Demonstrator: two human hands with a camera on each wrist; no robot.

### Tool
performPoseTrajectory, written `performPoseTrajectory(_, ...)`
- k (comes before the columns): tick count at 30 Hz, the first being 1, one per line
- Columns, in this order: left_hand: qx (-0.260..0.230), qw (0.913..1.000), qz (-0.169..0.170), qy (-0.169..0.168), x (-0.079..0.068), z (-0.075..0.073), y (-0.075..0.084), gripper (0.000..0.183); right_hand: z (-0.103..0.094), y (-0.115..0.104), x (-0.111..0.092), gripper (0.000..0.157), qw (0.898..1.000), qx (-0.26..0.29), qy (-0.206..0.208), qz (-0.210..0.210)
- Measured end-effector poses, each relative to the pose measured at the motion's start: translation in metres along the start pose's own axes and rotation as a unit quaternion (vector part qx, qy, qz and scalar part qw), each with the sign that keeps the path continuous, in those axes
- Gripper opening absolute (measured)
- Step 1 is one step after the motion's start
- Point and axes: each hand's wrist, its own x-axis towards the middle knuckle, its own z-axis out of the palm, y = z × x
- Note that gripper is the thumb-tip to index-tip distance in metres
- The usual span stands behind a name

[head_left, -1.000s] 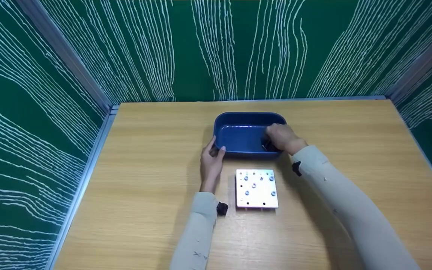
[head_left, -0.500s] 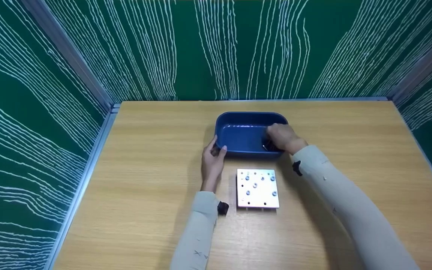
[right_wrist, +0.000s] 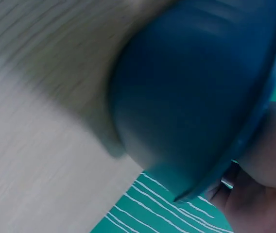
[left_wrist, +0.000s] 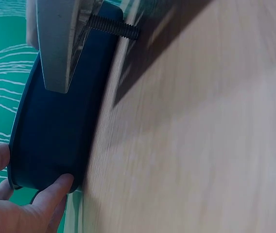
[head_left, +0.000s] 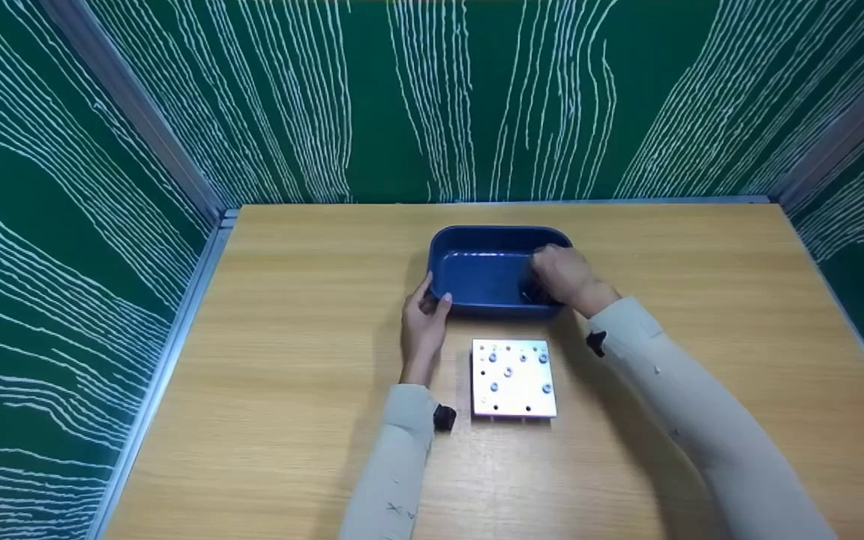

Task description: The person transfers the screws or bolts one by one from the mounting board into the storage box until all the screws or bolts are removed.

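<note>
A dark blue rectangular tub (head_left: 477, 279) stands on the wooden table. My left hand (head_left: 424, 326) holds its near left corner, thumb on the front wall and fingers at the left side; in the left wrist view the fingertips (left_wrist: 62, 183) touch the tub's wall. My right hand (head_left: 565, 274) reaches over the right rim, fingers bent down into the right end. Dark, partly shiny small items (head_left: 535, 291) lie under those fingers, too hidden to identify. In the right wrist view the tub's wall (right_wrist: 191, 97) covers most of the right hand (right_wrist: 259, 204).
Nearer the body, between the forearms, stands a square metal plate (head_left: 513, 397) with holes and several socket-head bolts. A threaded bolt (left_wrist: 113, 26) sticks out below the plate in the left wrist view. Green patterned panels (head_left: 372, 97) enclose the table's back and sides.
My right hand keeps working inside the tub's right end, its forearm shifting slightly. The left hand, tub and plate stay in place.
</note>
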Motion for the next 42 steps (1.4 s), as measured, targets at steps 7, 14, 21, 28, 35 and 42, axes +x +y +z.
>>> performPoseTrajectory(7, 0.010, 0.9999, -0.008, 0.000, 0.000, 0.001, -0.001, 0.055, -0.009, -0.008, -0.007, 0.009, 1.000, 0.003, 0.027, 0.002)
performPoseTrajectory(14, 0.014, 0.9998, -0.014, -0.002, -0.001, 0.001, -0.001, 0.056, -0.015, -0.020, -0.018, 0.012, 1.000, 0.007, 0.028, 0.011)
performPoseTrajectory(21, 0.021, 0.9996, -0.016, 0.000, -0.001, 0.000, 0.000, 0.056, -0.019, -0.031, -0.031, 0.016, 0.998, 0.056, 0.037, 0.016)
performPoseTrajectory(28, -0.007, 1.0000, 0.005, 0.002, 0.001, 0.001, -0.001, 0.055, -0.019, -0.042, -0.042, 0.014, 0.997, 0.054, 0.045, 0.023)
performPoseTrajectory(35, -0.007, 0.9999, -0.011, 0.001, 0.001, 0.000, -0.001, 0.055, -0.017, -0.054, -0.053, 0.011, 0.996, 0.062, 0.061, 0.004)
performPoseTrajectory(42, 0.004, 0.9999, -0.015, 0.001, 0.001, 0.000, -0.001, 0.055, -0.016, -0.072, -0.062, 0.012, 0.995, 0.078, 0.060, -0.010)
